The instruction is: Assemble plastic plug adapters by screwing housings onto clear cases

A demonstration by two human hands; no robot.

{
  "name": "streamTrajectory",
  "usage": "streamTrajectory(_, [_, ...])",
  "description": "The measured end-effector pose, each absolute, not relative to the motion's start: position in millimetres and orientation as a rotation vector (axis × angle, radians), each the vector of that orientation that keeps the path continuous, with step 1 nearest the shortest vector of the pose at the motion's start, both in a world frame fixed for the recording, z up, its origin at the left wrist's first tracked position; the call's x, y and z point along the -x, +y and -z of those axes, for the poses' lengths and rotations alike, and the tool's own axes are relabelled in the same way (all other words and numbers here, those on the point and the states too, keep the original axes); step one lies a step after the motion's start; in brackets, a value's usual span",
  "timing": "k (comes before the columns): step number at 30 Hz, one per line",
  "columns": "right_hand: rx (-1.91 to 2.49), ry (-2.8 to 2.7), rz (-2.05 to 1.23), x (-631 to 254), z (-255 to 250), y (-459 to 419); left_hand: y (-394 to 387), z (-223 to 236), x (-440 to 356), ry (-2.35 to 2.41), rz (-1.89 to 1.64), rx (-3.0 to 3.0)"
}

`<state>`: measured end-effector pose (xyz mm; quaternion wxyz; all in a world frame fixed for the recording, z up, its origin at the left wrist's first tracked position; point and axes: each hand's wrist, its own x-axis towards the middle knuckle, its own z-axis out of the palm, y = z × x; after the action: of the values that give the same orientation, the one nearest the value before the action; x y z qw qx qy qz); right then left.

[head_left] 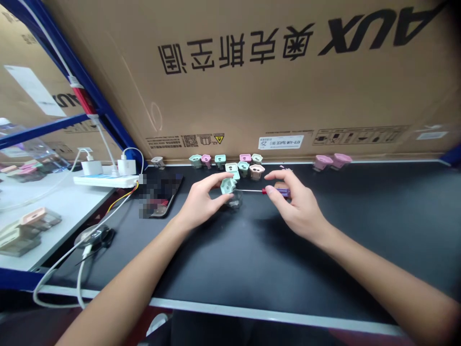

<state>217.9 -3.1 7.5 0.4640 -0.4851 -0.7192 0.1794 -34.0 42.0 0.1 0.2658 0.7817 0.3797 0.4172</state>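
Note:
My left hand (201,199) is closed on a mint-green pencil sharpener (226,186), gripped between thumb and fingers above the black tabletop. In my right hand (297,204) is a screwdriver (277,191) with a purple and red handle. Its thin metal shaft points left, and the tip reaches the green sharpener; whether it touches a screw is too small to tell. Below the held sharpener is a blurred clear part (235,201). Just behind my hands stand several more sharpeners, among them a peach one (257,170) and a teal one (243,167).
Two pink sharpeners (341,160) stand at the back right. A phone (167,194) lies left of my left hand. A white power strip (104,179) with cables and a round black device (95,237) are farther left. A large cardboard box (234,96) walls off the back.

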Motion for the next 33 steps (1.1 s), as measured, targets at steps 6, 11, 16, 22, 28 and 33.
streamTrajectory(6, [1.100, -1.750, -0.491, -216.5, -5.1, -1.3, 42.9, -1.8, 35.4, 1.004, -1.115, -2.116])
streamTrajectory(11, [1.057, -1.746, -0.505, -215.5, -4.6, -0.4, 44.8, -0.9, 37.1, 1.014, -1.108, -2.105])
streamTrajectory(16, [1.180, -1.752, -0.563, -214.6, -9.2, -2.4, 46.9, 0.3, 39.3, 1.037, -1.099, -2.125])
streamTrajectory(22, [1.180, -1.737, -0.594, -215.5, -11.5, -4.4, 47.5, 0.2, 39.4, 1.052, -1.113, -2.150])
streamTrajectory(28, [1.062, -1.752, -0.578, -216.1, -4.7, -1.7, 47.3, -0.5, 38.3, 1.028, -1.134, -2.157])
streamTrajectory(33, [0.944, -1.640, -0.657, -215.2, 3.2, 2.0, 45.9, -0.3, 37.2, 1.025, -1.152, -2.135])
